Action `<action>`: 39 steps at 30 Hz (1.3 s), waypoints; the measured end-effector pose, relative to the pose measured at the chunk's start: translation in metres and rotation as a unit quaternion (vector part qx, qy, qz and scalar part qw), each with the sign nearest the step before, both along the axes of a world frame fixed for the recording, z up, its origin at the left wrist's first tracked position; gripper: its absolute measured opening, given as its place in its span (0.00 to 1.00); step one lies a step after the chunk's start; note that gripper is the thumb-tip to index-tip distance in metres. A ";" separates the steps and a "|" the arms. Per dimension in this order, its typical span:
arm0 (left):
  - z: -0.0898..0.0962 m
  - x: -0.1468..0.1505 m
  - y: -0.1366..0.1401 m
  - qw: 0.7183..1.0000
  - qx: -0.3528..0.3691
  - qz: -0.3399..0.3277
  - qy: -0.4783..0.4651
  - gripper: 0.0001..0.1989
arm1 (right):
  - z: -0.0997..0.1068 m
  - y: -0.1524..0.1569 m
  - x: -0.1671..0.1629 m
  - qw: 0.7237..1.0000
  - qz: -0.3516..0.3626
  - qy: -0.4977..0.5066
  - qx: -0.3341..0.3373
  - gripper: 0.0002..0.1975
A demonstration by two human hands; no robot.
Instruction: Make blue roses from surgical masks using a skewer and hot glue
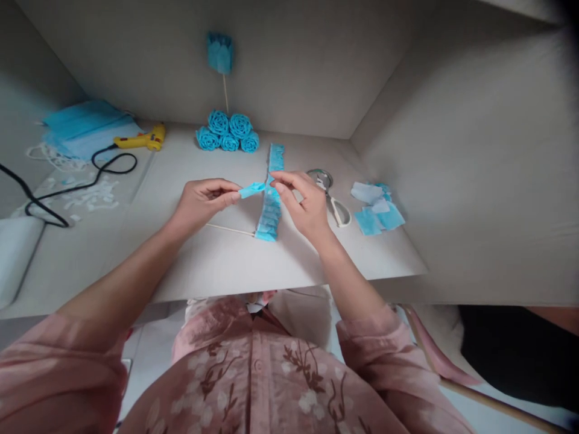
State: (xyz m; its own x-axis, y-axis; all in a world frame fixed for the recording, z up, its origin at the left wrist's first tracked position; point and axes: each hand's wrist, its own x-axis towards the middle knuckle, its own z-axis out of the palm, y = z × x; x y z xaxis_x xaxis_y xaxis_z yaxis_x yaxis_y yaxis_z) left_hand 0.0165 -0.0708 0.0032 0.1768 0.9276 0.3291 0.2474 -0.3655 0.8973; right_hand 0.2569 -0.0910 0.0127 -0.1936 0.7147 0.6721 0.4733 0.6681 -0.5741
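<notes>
My left hand [205, 202] pinches a small piece of thin blue fabric [252, 190] between thumb and fingers, in the air over the table. The fingertips of my right hand [303, 199] close in a pinch at the piece's narrow right end. Behind and below it, a long strip of gathered blue fabric [270, 220] lies on the table, partly hidden by my right fingers. A thin pale stick [230, 229] lies with one end at the strip's near end. A pair of scissors with white handles [340, 212] rests beyond my right hand, partly covered by it.
Several blue rolled flowers [230, 142] are stacked at the back, with a blue flower on a stick [220, 55] upright behind. Blue face masks [85, 129], a yellow glue gun [143, 140] with a black cord and white scraps [97, 194] lie left. Cut blue pieces [382, 218] lie right.
</notes>
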 end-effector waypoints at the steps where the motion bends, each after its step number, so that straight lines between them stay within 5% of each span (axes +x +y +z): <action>1: 0.001 0.001 -0.001 1.000 0.000 -0.005 0.001 0.17 | 0.004 -0.001 0.000 0.999 -0.003 -0.030 0.028 0.17; 13: -0.001 0.004 -0.007 0.995 0.041 -0.068 0.052 0.18 | 0.023 -0.004 0.008 0.968 0.006 -0.217 0.124 0.13; 19: 0.000 0.005 -0.008 0.977 0.138 -0.055 0.151 0.17 | 0.001 -0.025 0.015 0.983 -0.031 -0.163 0.078 0.14; 25: -0.003 0.002 -0.009 0.952 0.200 -0.041 0.227 0.16 | -0.038 -0.074 0.061 0.989 -0.046 -0.137 0.018 0.14; 31: -0.010 0.001 -0.006 0.931 0.223 -0.022 0.288 0.16 | -0.041 -0.110 0.130 0.973 -0.163 -0.158 -0.044 0.13; 35: -0.014 -0.003 0.000 0.929 0.213 -0.002 0.303 0.19 | -0.031 -0.103 0.161 0.954 -0.258 -0.142 -0.052 0.14; 39: -0.016 -0.007 0.007 0.934 0.187 0.022 0.304 0.15 | -0.024 -0.073 0.163 0.956 -0.269 -0.106 -0.048 0.15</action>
State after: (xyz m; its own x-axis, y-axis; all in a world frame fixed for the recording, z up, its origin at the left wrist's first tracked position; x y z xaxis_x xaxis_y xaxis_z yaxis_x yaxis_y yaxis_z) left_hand 0.0099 -0.0643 -0.0130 0.4001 0.7791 0.4826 0.6920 -0.6021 0.3982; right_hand 0.4195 -0.1638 -0.0117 0.0955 0.8056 0.5847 0.8460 0.2438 -0.4741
